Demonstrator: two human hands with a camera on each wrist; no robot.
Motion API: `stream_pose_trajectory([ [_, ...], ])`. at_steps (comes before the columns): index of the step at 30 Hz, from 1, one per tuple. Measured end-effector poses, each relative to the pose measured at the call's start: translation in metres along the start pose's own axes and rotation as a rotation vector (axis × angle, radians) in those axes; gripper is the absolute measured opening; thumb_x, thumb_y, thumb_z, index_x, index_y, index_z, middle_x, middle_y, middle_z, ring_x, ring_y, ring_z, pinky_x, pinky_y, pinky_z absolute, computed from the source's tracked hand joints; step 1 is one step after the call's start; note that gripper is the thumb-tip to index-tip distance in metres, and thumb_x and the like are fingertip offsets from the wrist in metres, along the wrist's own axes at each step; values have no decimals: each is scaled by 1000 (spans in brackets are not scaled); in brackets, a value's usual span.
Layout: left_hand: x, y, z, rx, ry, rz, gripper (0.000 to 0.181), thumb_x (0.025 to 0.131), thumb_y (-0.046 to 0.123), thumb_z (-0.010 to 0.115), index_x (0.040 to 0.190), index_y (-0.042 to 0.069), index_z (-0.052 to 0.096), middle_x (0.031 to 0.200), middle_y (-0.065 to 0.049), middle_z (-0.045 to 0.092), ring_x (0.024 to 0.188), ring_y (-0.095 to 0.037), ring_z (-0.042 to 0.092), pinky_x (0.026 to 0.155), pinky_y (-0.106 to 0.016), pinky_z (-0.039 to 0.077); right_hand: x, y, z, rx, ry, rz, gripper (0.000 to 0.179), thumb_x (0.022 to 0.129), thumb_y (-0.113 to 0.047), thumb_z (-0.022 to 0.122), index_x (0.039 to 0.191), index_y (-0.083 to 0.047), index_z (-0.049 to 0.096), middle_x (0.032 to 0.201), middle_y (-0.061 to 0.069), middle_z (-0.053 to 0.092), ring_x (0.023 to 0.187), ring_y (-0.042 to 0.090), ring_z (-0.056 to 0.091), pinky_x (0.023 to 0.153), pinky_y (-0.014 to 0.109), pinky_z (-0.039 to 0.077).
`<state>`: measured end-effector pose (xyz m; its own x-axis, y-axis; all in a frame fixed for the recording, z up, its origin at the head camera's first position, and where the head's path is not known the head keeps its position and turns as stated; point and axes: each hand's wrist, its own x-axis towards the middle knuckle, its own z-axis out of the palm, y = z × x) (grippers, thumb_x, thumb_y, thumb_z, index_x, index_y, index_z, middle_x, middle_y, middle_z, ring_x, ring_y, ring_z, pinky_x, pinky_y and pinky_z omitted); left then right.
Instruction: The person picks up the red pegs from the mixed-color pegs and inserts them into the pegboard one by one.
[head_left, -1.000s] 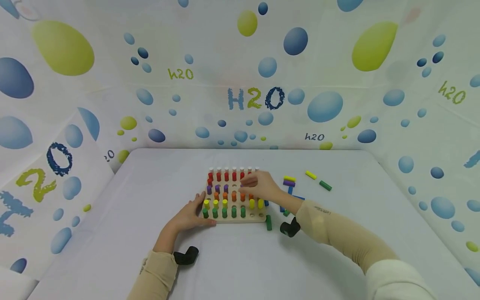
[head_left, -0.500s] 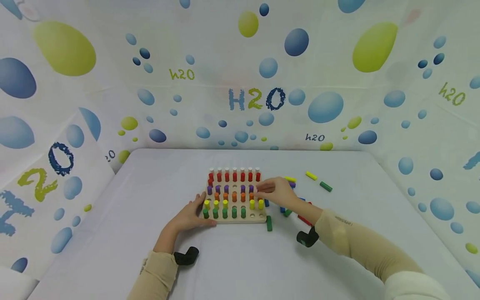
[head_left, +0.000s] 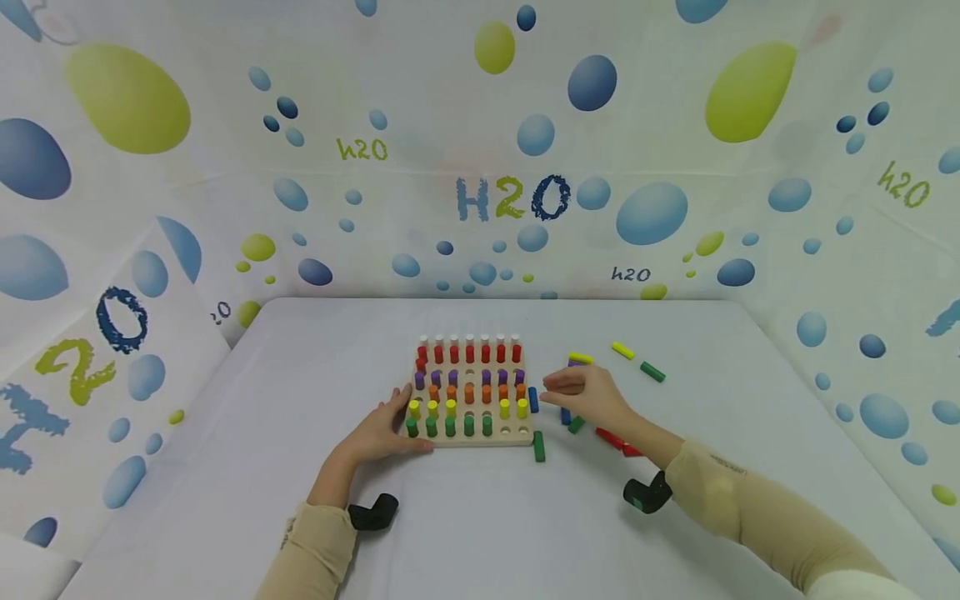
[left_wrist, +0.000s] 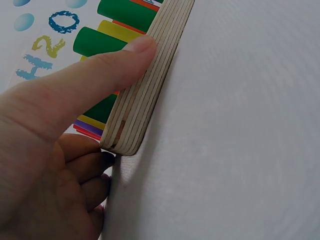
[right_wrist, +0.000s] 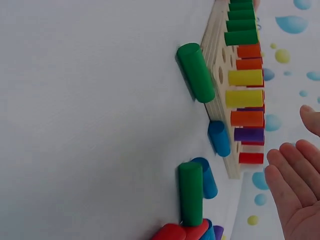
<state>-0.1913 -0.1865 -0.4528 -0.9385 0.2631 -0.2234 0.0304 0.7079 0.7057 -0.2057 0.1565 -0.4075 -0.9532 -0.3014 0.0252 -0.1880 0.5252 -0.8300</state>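
A wooden pegboard (head_left: 480, 443) stands on the white table, filled with rows of white, red, purple, orange, yellow and green pegs; some holes are bare. My left hand (head_left: 375, 435) grips its near left corner. In the left wrist view the thumb (left_wrist: 135, 52) presses the board's layered edge (left_wrist: 145, 95), other fingers curled at the corner. Right of the board my right hand (head_left: 592, 396) hovers, its fingers (right_wrist: 295, 170) fairly straight, thumb apart, nothing between them. Nearest to it lies a blue peg (head_left: 533, 400); a green peg (head_left: 539, 447) lies by the near right corner.
Loose pegs lie right of the board: a red peg (head_left: 610, 437), another blue peg (head_left: 566, 416), a yellow peg (head_left: 580, 358) and more, partly under my right hand. Farther off are a yellow peg (head_left: 622, 350) and a green peg (head_left: 652, 371).
My right hand has moved right, from over the purple row to beside the board, uncovering purple pegs at that row's right end. The left hand keeps its place.
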Motion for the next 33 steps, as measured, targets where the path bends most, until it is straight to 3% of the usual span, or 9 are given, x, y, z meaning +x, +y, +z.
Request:
stream_pose_trajectory([
  [19,1,-1,2,-9,2,-15,114,62,51,78,148,13,13,151,-18,5,135,-43,1,105,-59,9,-41,38,-25,-25,46,15,34,80,-23,71,104,1,66,98,11,69,89,20,66,78,26,52],
  [27,0,1,2,-11,3,-27,113,63,51,78,148,13,13,151,-18,5,135,-43,1,105,-60,9,-47,44,-31,-123,57,90,32,79,-26,72,99,-2,68,93,8,69,84,19,66,75,29,54],
  [33,0,1,1,-9,1,-27,113,63,52,77,148,13,13,151,-18,5,135,-43,1,105,-60,9,-50,44,-33,-181,45,101,26,78,-21,73,95,-1,69,88,7,69,80,19,66,71,29,54],
])
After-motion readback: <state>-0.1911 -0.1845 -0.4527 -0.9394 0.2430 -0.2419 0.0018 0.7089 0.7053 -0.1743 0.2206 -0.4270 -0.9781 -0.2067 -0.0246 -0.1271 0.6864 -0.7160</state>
